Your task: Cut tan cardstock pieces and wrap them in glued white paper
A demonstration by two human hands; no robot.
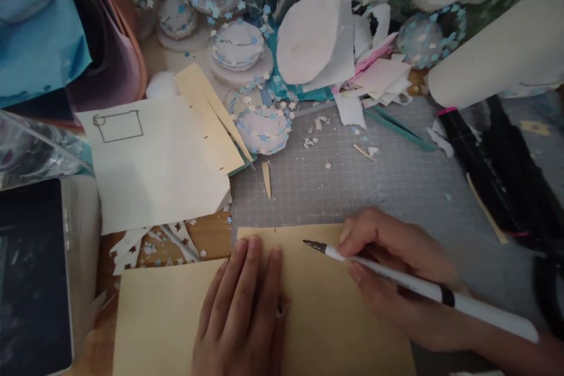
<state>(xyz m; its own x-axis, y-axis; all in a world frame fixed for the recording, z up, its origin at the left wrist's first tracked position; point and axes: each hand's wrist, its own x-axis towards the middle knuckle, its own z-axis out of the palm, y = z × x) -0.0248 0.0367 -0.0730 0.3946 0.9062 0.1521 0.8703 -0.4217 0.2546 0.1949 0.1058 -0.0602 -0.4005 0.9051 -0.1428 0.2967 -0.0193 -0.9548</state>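
Plainly, right fingers (358, 232) clamp a white pen (405, 282), left fingers (247, 282) slightly apart on tan paper (326, 317) bearing a dash (275, 230).

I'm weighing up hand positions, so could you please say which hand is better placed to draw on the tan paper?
Probably the right hand: it holds the pen, tip over the tan paper, while the left hand rests on that paper.
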